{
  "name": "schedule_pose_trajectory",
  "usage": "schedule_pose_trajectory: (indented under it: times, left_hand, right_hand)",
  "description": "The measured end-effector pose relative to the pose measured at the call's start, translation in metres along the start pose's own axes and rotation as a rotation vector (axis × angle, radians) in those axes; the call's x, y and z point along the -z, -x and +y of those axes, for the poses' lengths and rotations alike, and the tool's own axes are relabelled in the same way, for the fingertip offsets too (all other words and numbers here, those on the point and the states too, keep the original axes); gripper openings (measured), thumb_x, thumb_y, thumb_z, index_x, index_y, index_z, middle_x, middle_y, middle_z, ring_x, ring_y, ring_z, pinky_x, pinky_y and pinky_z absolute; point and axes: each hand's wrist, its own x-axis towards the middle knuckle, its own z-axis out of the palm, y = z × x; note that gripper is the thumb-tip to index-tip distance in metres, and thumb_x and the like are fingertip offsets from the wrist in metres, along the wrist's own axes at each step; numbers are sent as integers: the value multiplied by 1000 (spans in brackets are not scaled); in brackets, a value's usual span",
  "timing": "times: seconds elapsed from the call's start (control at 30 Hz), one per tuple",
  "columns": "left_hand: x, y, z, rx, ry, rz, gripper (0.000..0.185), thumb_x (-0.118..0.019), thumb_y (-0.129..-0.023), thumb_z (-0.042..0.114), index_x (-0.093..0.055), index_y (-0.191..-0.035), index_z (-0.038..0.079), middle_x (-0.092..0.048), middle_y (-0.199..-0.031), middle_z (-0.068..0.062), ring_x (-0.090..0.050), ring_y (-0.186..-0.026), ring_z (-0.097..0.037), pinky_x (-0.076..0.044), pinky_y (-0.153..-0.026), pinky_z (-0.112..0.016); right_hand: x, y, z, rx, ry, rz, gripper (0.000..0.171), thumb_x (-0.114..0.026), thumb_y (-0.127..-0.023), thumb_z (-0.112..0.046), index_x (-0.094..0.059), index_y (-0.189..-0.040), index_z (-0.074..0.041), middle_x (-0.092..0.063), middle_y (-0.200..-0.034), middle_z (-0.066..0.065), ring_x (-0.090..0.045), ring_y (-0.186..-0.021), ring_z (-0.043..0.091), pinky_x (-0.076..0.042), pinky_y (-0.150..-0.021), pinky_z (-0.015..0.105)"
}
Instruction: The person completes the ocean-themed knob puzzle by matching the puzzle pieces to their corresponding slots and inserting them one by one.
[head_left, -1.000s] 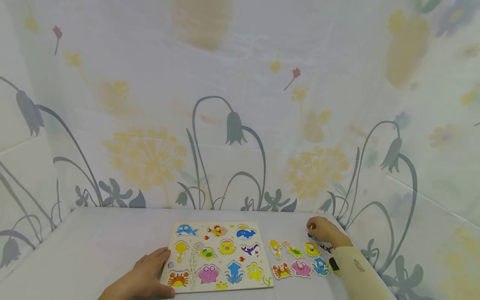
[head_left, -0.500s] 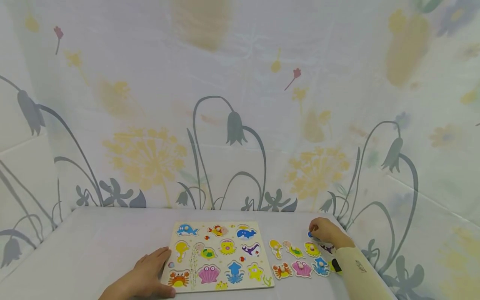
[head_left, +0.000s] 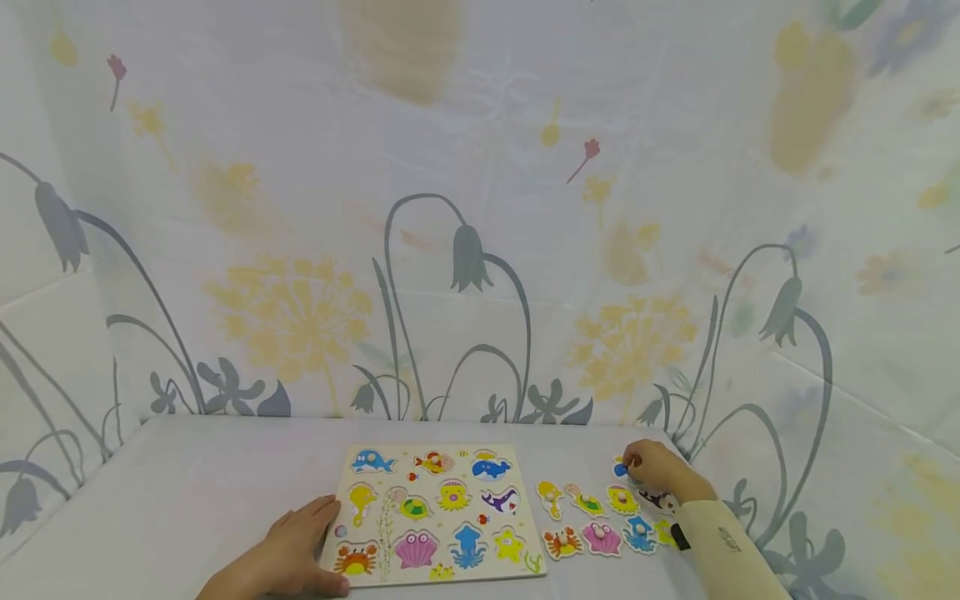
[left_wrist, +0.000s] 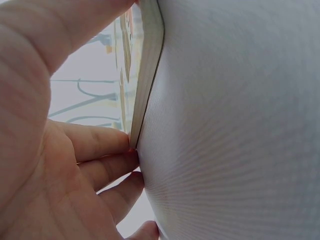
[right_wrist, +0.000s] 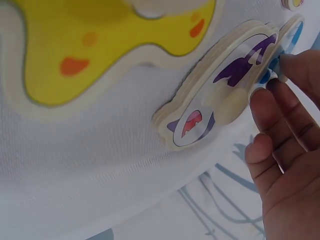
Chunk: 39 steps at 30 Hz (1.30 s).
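A wooden knob puzzle board [head_left: 408, 571] with sea animal pictures lies on the table. My left hand [head_left: 288, 546] rests at its left side, fingertips touching the board's edge [left_wrist: 146, 75], thumb near the front corner. My right hand [head_left: 658, 468], at the back right, pinches a blue whale puzzle piece [head_left: 619, 469], partly hidden by the fingers. In the right wrist view, thumb and fingertips meet on this blue piece [right_wrist: 296, 36], just beyond a purple-and-white shark piece [right_wrist: 200, 120]. The shark piece lies on the table under the right hand.
Right of the board lie loose pieces: seahorse [head_left: 550, 498], turtle [head_left: 587, 500], yellow octopus [head_left: 622, 500], crab [head_left: 562, 543], pink shell [head_left: 602, 540], blue squid [head_left: 640, 535] and star [head_left: 664, 533]. A dolphin piece [head_left: 373, 462] and fish piece [head_left: 435, 463] sit in the board.
My right hand has shifted slightly right and toward me, and more of the blue whale piece shows. The sleeve uncovers more of the star piece. My left hand and the board stay put.
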Motion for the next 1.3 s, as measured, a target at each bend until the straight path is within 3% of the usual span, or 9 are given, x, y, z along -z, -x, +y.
schedule_pose_trajectory:
  times: [0.27, 0.6, 0.93, 1.3]
  left_hand:
    - [0, 0, 0, -6, -4, 8, 107, -90, -53, 47, -46, -135, -7, -39, -142, -27, -35, -130, -47, -17, -105, -70]
    - [1, 0, 0, -9, -7, 12, 107, -90, -53, 47, -45, -135, -7, -39, -141, -27, -35, -130, -47, -16, -105, -70]
    - [0, 0, -1, 23, 32, -7, 111, -90, -52, 49, -44, -136, -8, -38, -142, -28, -32, -132, -46, -14, -106, -70]
    - [-1, -1, -2, 25, 61, -13, 110, -91, -52, 46, -45, -135, -8, -38, -142, -28, -32, -132, -47, -14, -106, -70]
  right_hand:
    - [-2, -1, 1, 10, 21, 15, 13, -60, -80, 0, -63, -87, -10, -56, -82, 4, -50, -71, 19, -48, -63, 35]
    - [2, -2, -8, 35, 26, 37, 10, -61, -82, -3, -64, -87, -11, -57, -83, 1, -50, -73, 18, -47, -67, 36]
    - [2, -8, -47, 168, 10, 64, 9, -65, -82, -5, -65, -85, -14, -55, -77, -4, -48, -69, 16, -44, -64, 33]
    - [-5, -13, -101, 286, 25, 26, 10, -66, -84, -7, -67, -88, -16, -55, -78, -7, -49, -70, 14, -46, -62, 31]
